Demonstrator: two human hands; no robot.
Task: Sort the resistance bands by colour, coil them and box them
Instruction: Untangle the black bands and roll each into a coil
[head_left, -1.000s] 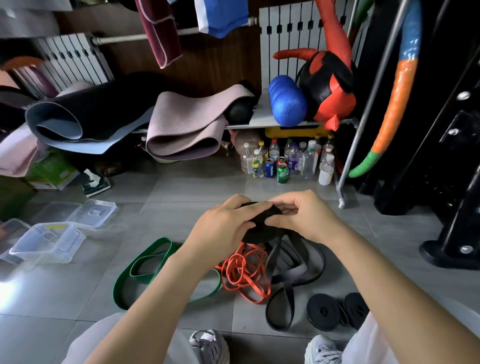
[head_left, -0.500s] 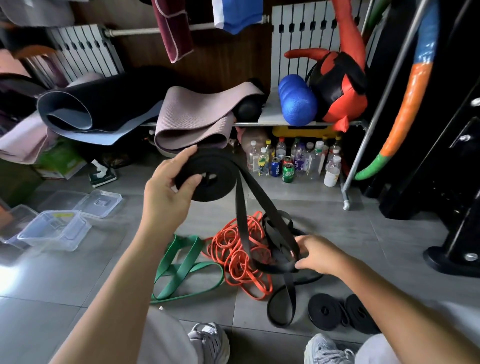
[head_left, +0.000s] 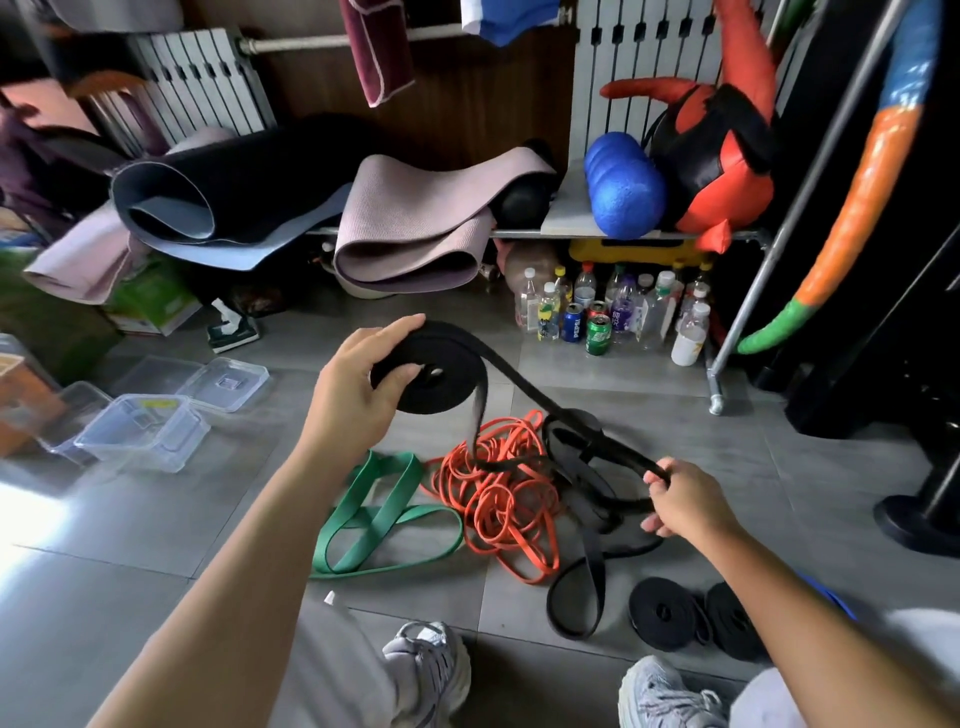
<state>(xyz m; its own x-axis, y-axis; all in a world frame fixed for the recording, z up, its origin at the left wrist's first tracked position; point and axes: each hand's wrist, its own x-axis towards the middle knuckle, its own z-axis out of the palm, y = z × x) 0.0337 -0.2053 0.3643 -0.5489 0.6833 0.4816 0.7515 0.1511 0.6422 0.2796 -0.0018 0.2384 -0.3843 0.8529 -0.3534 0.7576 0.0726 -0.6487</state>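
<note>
**Inspector:** Head view. Where is the band?

**Assessor:** The left hand grips the black coil above the floor, with the thumb on its face and the fingers curled over its rim. The right hand pinches the loose tail, low and to the right.

**Inspector:** Handling?

**Assessor:** Judged light, soft and springy — likely to unwind if released. Hold the rim and face together. The orange bands and the green band lie on the tiles — uncoiled.

Shelf: blue foam roller beside a red-and-black padded bag
Under it: plastic bottles, drink cans
Left: dark mat and pink mat, loosely rolled
Wall: white radiator
</note>
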